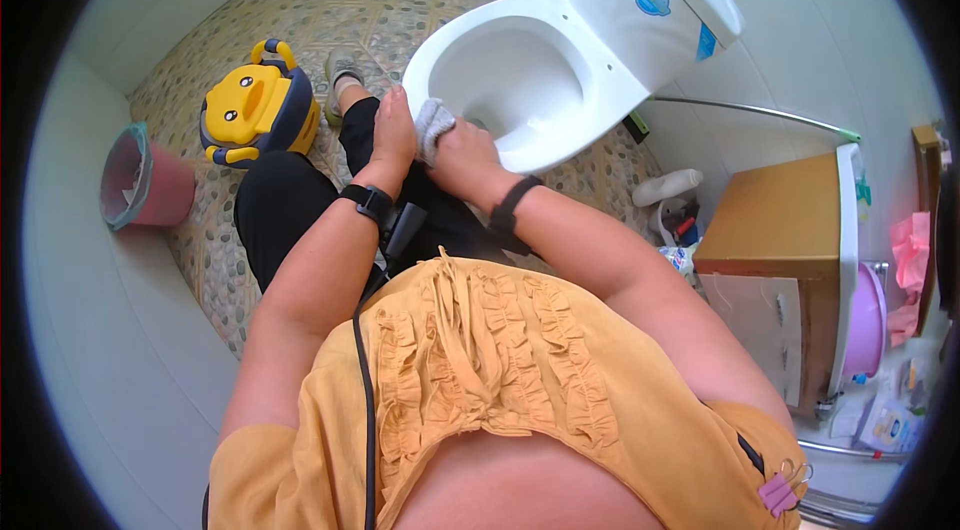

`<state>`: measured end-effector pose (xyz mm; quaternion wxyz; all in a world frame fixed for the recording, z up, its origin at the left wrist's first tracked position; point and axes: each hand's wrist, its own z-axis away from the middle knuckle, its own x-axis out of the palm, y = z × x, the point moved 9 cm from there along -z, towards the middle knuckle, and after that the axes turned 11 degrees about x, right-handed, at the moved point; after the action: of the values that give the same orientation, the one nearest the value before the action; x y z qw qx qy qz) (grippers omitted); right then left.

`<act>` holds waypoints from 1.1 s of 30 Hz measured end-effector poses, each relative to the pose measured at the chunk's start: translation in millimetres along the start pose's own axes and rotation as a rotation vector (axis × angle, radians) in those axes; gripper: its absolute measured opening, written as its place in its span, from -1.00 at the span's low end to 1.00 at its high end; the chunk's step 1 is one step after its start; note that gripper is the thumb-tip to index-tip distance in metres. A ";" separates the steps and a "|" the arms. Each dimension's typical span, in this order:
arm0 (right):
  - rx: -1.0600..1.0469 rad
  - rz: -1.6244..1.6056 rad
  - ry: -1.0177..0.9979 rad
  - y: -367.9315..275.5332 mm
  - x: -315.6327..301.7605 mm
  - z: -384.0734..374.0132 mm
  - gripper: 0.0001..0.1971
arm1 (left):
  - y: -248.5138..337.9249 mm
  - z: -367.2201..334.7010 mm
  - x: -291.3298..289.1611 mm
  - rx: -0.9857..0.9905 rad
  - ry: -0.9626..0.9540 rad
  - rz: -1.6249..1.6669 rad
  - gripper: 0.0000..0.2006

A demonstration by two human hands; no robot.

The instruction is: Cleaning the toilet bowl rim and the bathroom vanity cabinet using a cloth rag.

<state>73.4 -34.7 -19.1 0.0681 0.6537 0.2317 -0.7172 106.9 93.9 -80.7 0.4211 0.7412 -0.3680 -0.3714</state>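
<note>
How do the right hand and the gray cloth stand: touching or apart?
Touching. The head view shows the gray cloth bunched against the fingers of the right hand, with no gap between them.

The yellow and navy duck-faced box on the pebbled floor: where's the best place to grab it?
Probably by both curved yellow handles, coming from above: they stick out at opposite sides of the duck-faced box, and nothing lies over them.
</note>
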 end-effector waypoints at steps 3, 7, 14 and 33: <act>0.100 -0.075 0.096 -10.4 6.9 -32.0 -0.58 | -6.9 -6.7 -2.4 -0.124 0.035 -0.060 -0.48; 0.240 -0.074 0.002 -10.5 7.6 -64.7 -0.49 | 14.5 -6.0 -9.2 -0.154 0.055 0.236 -0.47; 0.053 -0.243 0.027 -6.7 -3.0 -19.3 -0.59 | 25.8 -7.2 -21.4 0.254 -0.137 -0.211 -0.57; 0.275 -0.269 0.471 311.9 -102.8 23.8 -0.41 | 127.4 74.4 71.8 0.653 -0.691 -0.566 -0.52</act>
<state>190.8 -341.4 5.6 -0.1721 0.7687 0.2263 -0.5730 45.8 -41.6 -11.2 -0.0922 0.7384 -0.3671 -0.5581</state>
